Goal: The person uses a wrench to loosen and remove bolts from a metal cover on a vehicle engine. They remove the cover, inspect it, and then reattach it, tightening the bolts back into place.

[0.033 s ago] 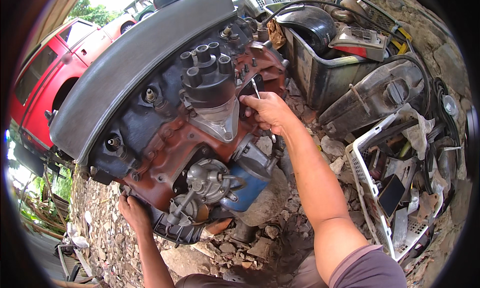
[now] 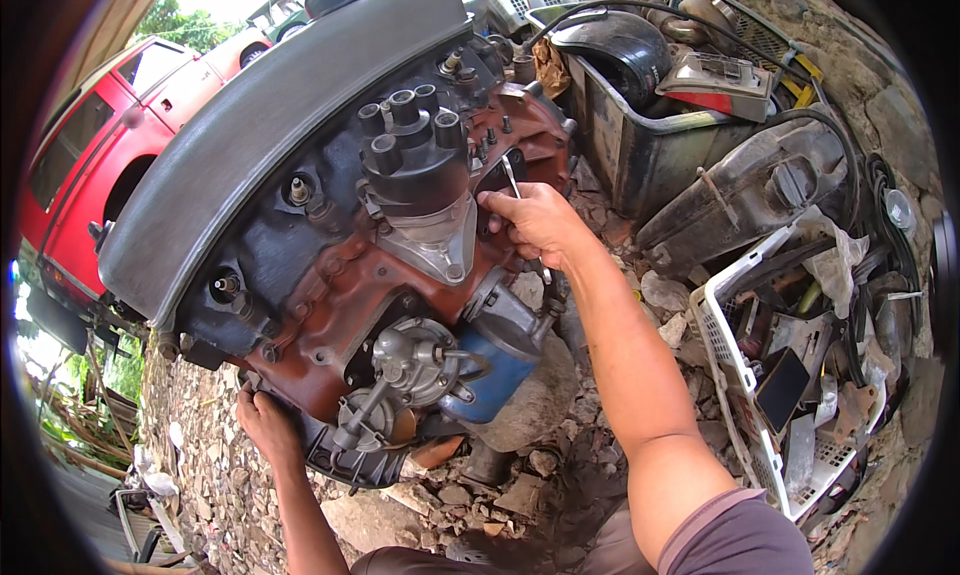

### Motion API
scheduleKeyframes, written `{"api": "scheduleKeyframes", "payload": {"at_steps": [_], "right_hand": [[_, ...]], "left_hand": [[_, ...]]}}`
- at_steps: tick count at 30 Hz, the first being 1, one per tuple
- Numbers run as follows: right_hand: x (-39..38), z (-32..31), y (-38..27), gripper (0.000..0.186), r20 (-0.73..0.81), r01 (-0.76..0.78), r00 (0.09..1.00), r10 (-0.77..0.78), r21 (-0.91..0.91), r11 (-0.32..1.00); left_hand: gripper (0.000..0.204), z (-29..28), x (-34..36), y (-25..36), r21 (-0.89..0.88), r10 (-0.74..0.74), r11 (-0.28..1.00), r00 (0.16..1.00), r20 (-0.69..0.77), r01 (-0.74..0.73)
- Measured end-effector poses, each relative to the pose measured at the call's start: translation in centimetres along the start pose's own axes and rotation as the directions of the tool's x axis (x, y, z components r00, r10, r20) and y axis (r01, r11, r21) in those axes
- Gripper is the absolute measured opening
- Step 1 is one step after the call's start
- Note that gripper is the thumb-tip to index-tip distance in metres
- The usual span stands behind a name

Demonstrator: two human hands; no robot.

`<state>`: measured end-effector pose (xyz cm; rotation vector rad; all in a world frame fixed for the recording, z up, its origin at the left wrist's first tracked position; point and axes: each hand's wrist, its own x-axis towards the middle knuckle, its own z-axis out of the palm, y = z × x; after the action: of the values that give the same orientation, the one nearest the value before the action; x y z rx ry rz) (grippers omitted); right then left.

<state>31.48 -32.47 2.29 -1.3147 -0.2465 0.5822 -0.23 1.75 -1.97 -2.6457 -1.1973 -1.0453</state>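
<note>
A car engine [image 2: 330, 275], rust-red and dark blue, lies tilted on stony ground, with a long grey cover [image 2: 270, 115] along its top. A black distributor cap [image 2: 415, 150] with several towers sits on its side, and a blue oil filter [image 2: 495, 375] hangs lower down. My right hand [image 2: 535, 220] is closed around a slim metal wrench [image 2: 512, 173], whose head rests on the engine just right of the distributor. My left hand [image 2: 265, 423] grips the engine's lower edge by the black housing [image 2: 345, 460]. What the wrench head sits on is hidden.
A red car [image 2: 90, 145] stands at the left. Behind the engine a grey bin [image 2: 640, 150] holds black parts. A dark plastic tank [image 2: 750, 190] and a white basket [image 2: 735, 375] of scrap lie at the right. Loose stones [image 2: 200, 475] cover the ground.
</note>
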Motion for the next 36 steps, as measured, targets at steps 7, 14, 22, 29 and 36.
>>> {"api": "scheduleKeyframes", "payload": {"at_steps": [7,14,22,29,36], "right_hand": [[0.6,-0.4,0.7,0.023,-0.013,0.067,0.997,-0.07,-0.129,0.989],[0.8,0.3,1.6,0.025,0.054,0.522,0.707,-0.705,-0.713,0.468],[0.3,-0.1,0.9,0.029,-0.007,0.268,0.953,-0.303,-0.445,0.855],[1.0,-0.1,1.7,0.028,-0.041,0.146,0.987,-0.154,-0.156,0.977],[0.9,0.1,1.7,0.023,-0.029,0.249,0.967,-0.254,-0.124,0.961]], "left_hand": [[0.042,-1.6,0.1,2.4,-0.104,-0.108,0.988,0.99,0.093,0.118],[0.042,-1.5,-0.1,2.2,-0.123,-0.121,0.984,0.992,0.04,0.125],[0.042,-0.6,0.2,1.0,-0.037,-0.023,0.999,0.999,0.036,0.024],[0.042,-0.7,0.2,1.1,-0.005,-0.029,1.0,0.995,0.096,0.03],[0.041,-0.2,0.2,0.1,0.044,0.035,0.998,0.998,0.057,-0.037]]}}
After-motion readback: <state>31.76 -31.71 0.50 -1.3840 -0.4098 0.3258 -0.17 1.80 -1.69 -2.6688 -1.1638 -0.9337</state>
